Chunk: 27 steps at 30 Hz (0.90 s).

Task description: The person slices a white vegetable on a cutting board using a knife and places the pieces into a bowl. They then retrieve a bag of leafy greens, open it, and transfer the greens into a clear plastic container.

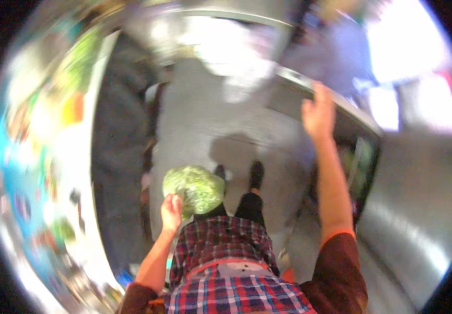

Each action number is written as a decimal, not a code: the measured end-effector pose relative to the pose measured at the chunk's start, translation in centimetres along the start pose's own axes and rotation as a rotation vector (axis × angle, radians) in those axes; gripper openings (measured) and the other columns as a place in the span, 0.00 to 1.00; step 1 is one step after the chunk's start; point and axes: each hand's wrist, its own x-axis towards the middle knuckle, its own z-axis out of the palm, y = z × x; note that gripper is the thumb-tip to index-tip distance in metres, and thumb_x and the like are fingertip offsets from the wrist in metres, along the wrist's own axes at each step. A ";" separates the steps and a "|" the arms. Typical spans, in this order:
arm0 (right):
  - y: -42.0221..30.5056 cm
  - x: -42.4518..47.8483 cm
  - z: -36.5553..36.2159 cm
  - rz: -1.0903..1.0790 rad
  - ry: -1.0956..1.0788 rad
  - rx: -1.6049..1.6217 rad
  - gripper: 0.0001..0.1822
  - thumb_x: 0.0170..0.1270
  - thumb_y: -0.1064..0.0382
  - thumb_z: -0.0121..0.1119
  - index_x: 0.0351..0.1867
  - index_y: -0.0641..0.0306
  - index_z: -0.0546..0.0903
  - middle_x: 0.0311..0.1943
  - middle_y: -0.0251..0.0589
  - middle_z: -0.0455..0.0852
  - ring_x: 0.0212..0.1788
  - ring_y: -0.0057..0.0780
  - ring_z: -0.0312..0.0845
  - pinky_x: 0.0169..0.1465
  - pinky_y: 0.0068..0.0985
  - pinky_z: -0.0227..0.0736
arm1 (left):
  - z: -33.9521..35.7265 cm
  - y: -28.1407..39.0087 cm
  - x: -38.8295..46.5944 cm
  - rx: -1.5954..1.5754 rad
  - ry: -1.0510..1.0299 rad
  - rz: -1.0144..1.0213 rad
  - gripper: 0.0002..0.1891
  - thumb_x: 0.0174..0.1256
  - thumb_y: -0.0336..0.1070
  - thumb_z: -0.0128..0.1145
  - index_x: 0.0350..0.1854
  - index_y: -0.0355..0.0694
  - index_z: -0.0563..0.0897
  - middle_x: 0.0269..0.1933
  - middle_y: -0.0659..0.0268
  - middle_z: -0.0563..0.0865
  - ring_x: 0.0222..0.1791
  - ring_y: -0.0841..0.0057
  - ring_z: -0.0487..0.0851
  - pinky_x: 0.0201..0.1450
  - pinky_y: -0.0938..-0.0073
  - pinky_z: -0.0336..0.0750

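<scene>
My left hand (171,210) is closed on the gathered top of a clear plastic bag of green leafy vegetables (195,188), which hangs beside my legs at the lower middle of the view. On the right, my raised right hand (320,112) reaches to the top edge of an open door or drawer front (357,112), fingers extended. Whether the fingers grip that edge or only rest against it, I cannot tell. Green items, blurred, show in the dark opening below the edge.
A long counter (96,102) with blurred colourful goods runs along the left. A stainless steel surface (410,204) stands at the right. Grey floor (194,114) lies ahead, with a blurred white shape (229,47) farther on. My feet are on the floor.
</scene>
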 end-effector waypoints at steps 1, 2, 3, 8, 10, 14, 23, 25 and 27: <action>1.6 3.3 1.7 -0.052 -0.063 -0.088 0.35 0.63 0.58 0.68 0.71 0.67 0.75 0.70 0.60 0.78 0.73 0.58 0.71 0.78 0.45 0.63 | -1.3 -0.9 -1.0 -0.079 0.087 0.010 0.13 0.86 0.40 0.53 0.38 0.38 0.78 0.31 0.74 0.77 0.32 0.86 0.71 0.36 0.76 0.71; 3.0 5.3 3.4 -0.001 -0.213 -0.165 0.38 0.62 0.54 0.70 0.73 0.67 0.73 0.70 0.60 0.78 0.73 0.58 0.71 0.78 0.45 0.64 | -2.9 -0.9 -1.3 0.024 0.212 0.011 0.12 0.84 0.38 0.54 0.39 0.37 0.78 0.31 0.72 0.77 0.33 0.84 0.73 0.37 0.75 0.72; 4.5 7.0 4.0 0.081 -0.407 -0.279 0.42 0.61 0.51 0.72 0.74 0.67 0.72 0.70 0.60 0.78 0.73 0.57 0.71 0.78 0.45 0.64 | -3.3 -0.9 -2.0 0.111 0.308 -0.030 0.11 0.83 0.36 0.55 0.39 0.36 0.78 0.31 0.69 0.77 0.34 0.83 0.74 0.37 0.74 0.73; 11.2 -0.2 7.7 0.007 -0.619 -0.569 0.49 0.57 0.45 0.74 0.76 0.70 0.69 0.73 0.67 0.73 0.78 0.63 0.63 0.82 0.48 0.58 | -11.1 1.2 -6.4 0.001 0.658 0.049 0.11 0.83 0.36 0.53 0.45 0.33 0.81 0.32 0.64 0.81 0.35 0.78 0.76 0.42 0.69 0.77; 20.4 10.5 9.5 0.051 -0.867 -0.592 0.50 0.57 0.42 0.72 0.75 0.73 0.70 0.69 0.70 0.76 0.74 0.66 0.70 0.78 0.49 0.66 | -1.5 6.9 -5.0 -0.105 0.845 -0.012 0.09 0.82 0.34 0.55 0.39 0.36 0.79 0.32 0.64 0.79 0.34 0.75 0.77 0.41 0.70 0.76; 25.6 9.3 12.6 -0.139 -1.026 -0.185 0.15 0.67 0.58 0.60 0.47 0.66 0.86 0.40 0.57 0.86 0.47 0.52 0.85 0.49 0.46 0.77 | -0.5 8.1 -5.9 -0.051 1.085 -0.144 0.10 0.81 0.36 0.55 0.40 0.34 0.79 0.34 0.57 0.82 0.36 0.69 0.81 0.44 0.66 0.77; -16.5 -4.6 19.3 -0.562 -1.387 -0.134 0.10 0.65 0.60 0.67 0.41 0.64 0.88 0.34 0.52 0.93 0.38 0.41 0.92 0.44 0.38 0.84 | -19.8 -2.3 -11.0 -0.261 1.274 -0.025 0.14 0.81 0.43 0.55 0.43 0.34 0.80 0.33 0.52 0.82 0.35 0.59 0.82 0.44 0.58 0.77; -28.4 -6.8 20.3 -0.760 -1.406 0.111 0.12 0.68 0.61 0.68 0.47 0.67 0.87 0.36 0.49 0.93 0.40 0.36 0.90 0.48 0.35 0.84 | -23.0 -3.2 -10.7 -0.219 1.253 0.046 0.16 0.82 0.44 0.54 0.41 0.35 0.80 0.35 0.50 0.84 0.39 0.50 0.84 0.44 0.53 0.78; -41.5 -10.3 19.1 -0.815 -1.388 0.447 0.15 0.73 0.63 0.65 0.56 0.67 0.85 0.44 0.45 0.92 0.45 0.34 0.87 0.54 0.33 0.82 | -27.0 -3.4 -9.7 0.090 1.286 0.166 0.13 0.80 0.43 0.55 0.42 0.37 0.83 0.40 0.48 0.85 0.44 0.49 0.86 0.47 0.50 0.80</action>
